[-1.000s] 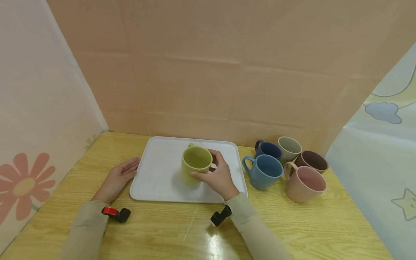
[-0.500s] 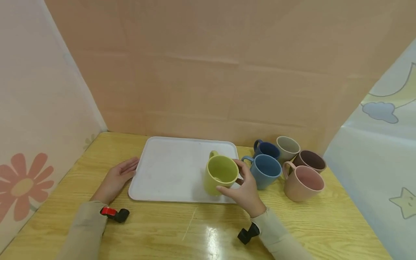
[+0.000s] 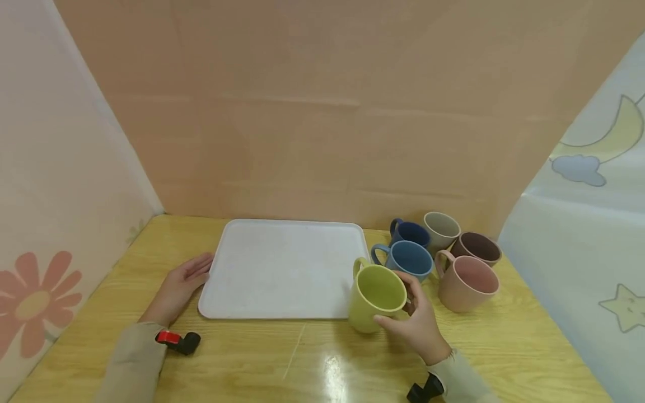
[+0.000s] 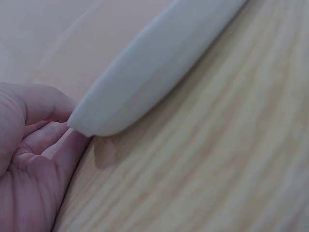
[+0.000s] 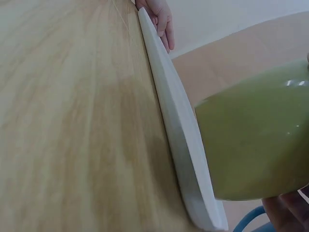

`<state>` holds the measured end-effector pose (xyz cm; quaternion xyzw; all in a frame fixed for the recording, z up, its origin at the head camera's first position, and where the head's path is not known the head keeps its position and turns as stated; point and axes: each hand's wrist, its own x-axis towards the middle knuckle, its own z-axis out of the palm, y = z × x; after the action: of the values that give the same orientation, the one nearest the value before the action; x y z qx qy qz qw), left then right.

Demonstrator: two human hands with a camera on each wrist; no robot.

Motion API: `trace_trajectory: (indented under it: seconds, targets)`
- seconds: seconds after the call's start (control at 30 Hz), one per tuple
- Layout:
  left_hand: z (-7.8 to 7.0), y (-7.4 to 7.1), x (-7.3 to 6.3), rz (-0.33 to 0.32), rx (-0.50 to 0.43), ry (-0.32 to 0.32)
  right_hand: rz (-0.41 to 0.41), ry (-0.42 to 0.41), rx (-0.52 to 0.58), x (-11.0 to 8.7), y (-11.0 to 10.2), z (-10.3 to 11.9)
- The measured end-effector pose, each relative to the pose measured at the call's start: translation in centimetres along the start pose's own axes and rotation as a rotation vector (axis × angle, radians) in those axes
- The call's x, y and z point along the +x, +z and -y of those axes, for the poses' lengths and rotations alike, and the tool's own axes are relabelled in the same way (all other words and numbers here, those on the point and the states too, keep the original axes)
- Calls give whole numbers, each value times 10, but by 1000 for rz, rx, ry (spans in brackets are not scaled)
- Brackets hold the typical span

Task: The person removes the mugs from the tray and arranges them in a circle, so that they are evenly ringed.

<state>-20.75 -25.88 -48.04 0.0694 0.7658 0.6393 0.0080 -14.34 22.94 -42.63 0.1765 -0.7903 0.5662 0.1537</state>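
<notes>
In the head view my right hand (image 3: 415, 324) grips a yellow-green mug (image 3: 364, 305) by its side, thumb in front and fingers behind. The mug is upright at the front right corner of a white tray (image 3: 282, 271), its handle pointing away from me. The right wrist view shows the mug's side and base (image 5: 256, 140) close beside the tray's edge. My left hand (image 3: 178, 285) lies at the tray's left edge with fingers extended. In the left wrist view those fingers (image 4: 48, 104) touch the tray's rim (image 4: 140, 72).
Right of the tray stand several mugs: light blue (image 3: 410, 260), dark blue (image 3: 413, 232), grey-beige (image 3: 440, 229), brown (image 3: 476, 249) and pink (image 3: 466, 288). The wooden table (image 3: 252, 358) meets an orange-tan backdrop (image 3: 282, 140) behind, with printed sheets at both sides.
My right hand has carried the yellow-green mug from above the tray's middle rightward and nearer to me, to the tray's front right corner. The left hand stays at the tray's left edge.
</notes>
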Motion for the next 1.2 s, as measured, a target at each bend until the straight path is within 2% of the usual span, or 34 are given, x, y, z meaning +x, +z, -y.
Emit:
trace_trajectory:
  seconds: [0.1, 0.2, 0.37, 0.5, 0.7, 0.77, 0.9, 1.07, 1.2]
  targets:
    - [0, 0, 0, 1, -10, 3, 7, 22, 1, -5, -7, -3]
    - [-3, 0, -1, 0, -2, -4, 18, 11, 11, -11, -14, -5]
    - [-7, -3, -1, 3, 36, -14, 13, -88, 139, -23, -30, -10]
    - [-9, -2, 1, 4, 24, -6, 27, -156, 247, -32, -48, -15]
    - [-7, 0, 1, 4, 7, -20, 57, -94, 185, -46, -78, -15]
    - [-8, 0, 1, 6, 17, -24, 62, -100, 172, -50, -86, -15]
    - [-10, 1, 2, 14, 21, -30, 23, -113, 156, -57, -94, -18]
    - [-10, 1, 0, 15, 25, -37, -56, -70, 145, -60, -96, -20]
    - [-9, 0, -1, 11, 40, -30, -83, -39, 106, -59, -99, -19]
